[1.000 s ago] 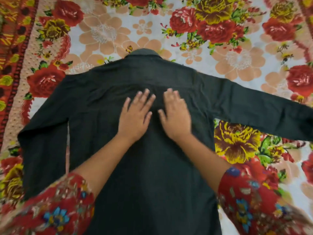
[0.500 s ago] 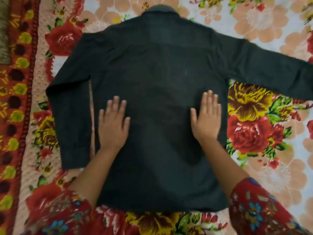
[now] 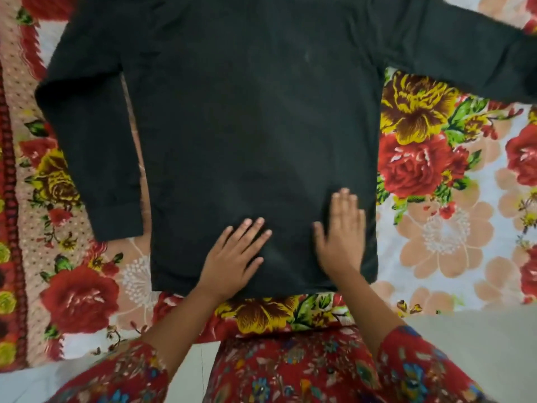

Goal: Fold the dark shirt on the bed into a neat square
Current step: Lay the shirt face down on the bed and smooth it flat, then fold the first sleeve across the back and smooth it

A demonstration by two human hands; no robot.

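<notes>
Head cam looks pretty much straight down here. The shirt (image 3: pixel 255 126) lies flat on the sheet (image 3: pixel 436 228), spread out ahead of both hands, and it's not folded at all yet.

Left hand (image 3: pixel 232 257) is palm down on the cloth just past the hem (image 3: pixel 174 285). Its fingers are straight and fanned apart, pointing away from the person and leaning a bit toward the right hand. It isn't gripping anything, just resting flat.

Right hand (image 3: pixel 341 234) is flat on the shirt too, just beside the left one. A strip of dark cloth shows between them, so the two aren't touching. Its fingers are straight and close together, pointing away from the body. It's a bit blurry, so fine detail is hard to make out, but nothing looks pinched. It sits slightly further from the hem than the left hand, and the shirt's side edge runs just outside its little finger.

Left sleeve (image 3: pixel 93 141) lies alongside the shirt's body, well out on the outer side of the left hand, with a thin gap of sheet between. Its cuff (image 3: pixel 119 225) ends roughly level with the left fingertips. Right sleeve (image 3: pixel 465 45) stretches off far beyond the right hand, out toward the edge of the shot.

Nearer than the wrists, the person's red flowery dress (image 3: pixel 290 367) fills the view. A pale surface (image 3: pixel 465 338) shows beside the right forearm.
</notes>
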